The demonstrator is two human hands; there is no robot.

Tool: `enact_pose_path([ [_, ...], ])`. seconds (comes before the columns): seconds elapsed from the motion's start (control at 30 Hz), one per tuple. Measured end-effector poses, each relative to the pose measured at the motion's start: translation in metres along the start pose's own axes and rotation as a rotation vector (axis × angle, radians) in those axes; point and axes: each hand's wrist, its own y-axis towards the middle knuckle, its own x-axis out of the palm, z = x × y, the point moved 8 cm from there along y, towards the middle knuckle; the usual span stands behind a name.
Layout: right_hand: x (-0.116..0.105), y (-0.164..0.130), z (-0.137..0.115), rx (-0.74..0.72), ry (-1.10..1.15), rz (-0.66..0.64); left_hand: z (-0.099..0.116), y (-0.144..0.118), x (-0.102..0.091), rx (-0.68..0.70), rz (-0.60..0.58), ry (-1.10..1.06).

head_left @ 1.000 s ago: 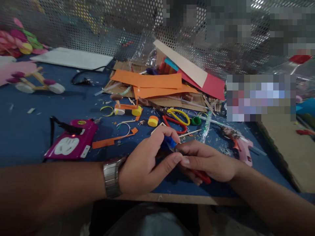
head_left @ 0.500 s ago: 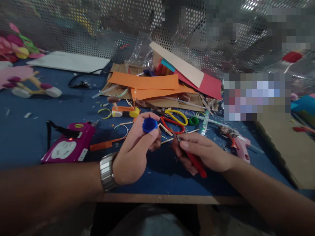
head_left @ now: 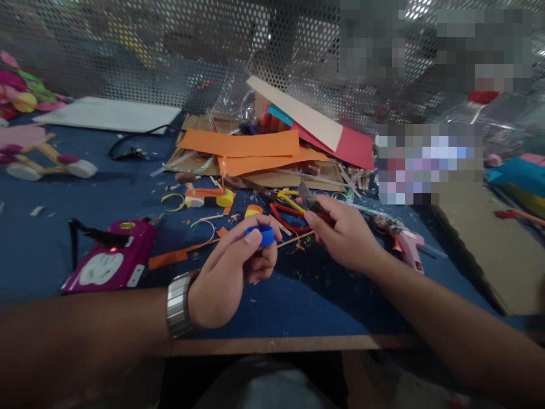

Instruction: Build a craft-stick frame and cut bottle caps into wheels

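Observation:
My left hand [head_left: 232,270], with a metal watch on the wrist, pinches a small blue bottle cap [head_left: 260,234] between thumb and fingers above the blue table [head_left: 63,187]. My right hand [head_left: 347,236] is raised just right of it and grips a red-handled cutter [head_left: 310,200] whose metal blade points up and to the left. Yellow-handled and red-handled scissors [head_left: 293,209] lie on the table right behind both hands, beside thin wooden sticks.
Orange paper strips [head_left: 240,145] and red and beige card [head_left: 319,128] are piled on cardboard at the back. A pink power strip [head_left: 108,261] lies at left, a pink glue gun [head_left: 404,244] at right. Perforated metal mesh [head_left: 170,51] walls the back. Scraps litter the surface.
Both hands rose off the table and moved apart. My left hand lifted the blue cap clear and turned it on its side. My right hand swung the cutter blade upward.

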Motion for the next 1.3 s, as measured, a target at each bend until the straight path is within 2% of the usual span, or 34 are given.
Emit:
enact_pose_path([
  [0.13,0.002,-0.001,-0.001,-0.041,0.034,-0.014,-0.003,0.000,0.000,-0.045,-0.013,0.012],
  [0.23,0.003,-0.003,-0.001,-0.051,-0.027,0.009,-0.003,0.000,0.000,-0.039,-0.022,0.013],
  [0.4,0.000,-0.003,0.003,0.001,-0.158,0.010,-0.004,0.003,-0.004,-0.032,0.043,-0.022],
  [0.57,-0.002,-0.002,0.012,0.066,-0.313,0.003,-0.005,0.005,-0.003,-0.044,0.031,0.013],
  [0.63,-0.003,-0.001,0.010,0.024,-0.340,0.035,-0.007,0.005,-0.004,-0.056,0.040,0.033],
  [0.7,-0.007,-0.001,0.000,-0.095,-0.346,0.109,-0.010,0.005,-0.005,-0.059,0.055,0.039],
  [0.77,-0.012,-0.005,-0.015,-0.243,-0.295,0.171,-0.013,0.004,-0.006,-0.059,0.056,0.041],
  [0.83,-0.014,-0.012,-0.030,-0.380,-0.170,0.175,-0.016,0.003,-0.005,-0.062,0.046,0.043],
  [0.97,-0.007,-0.028,-0.057,-0.582,0.079,0.055,-0.022,-0.002,-0.002,-0.086,-0.008,0.101],
  [1.1,0.000,-0.031,-0.060,-0.551,0.185,0.043,-0.025,-0.006,0.005,-0.084,-0.100,0.214],
  [1.3,0.000,-0.026,-0.055,-0.483,0.208,0.046,-0.021,-0.006,0.011,-0.077,-0.155,0.273],
])
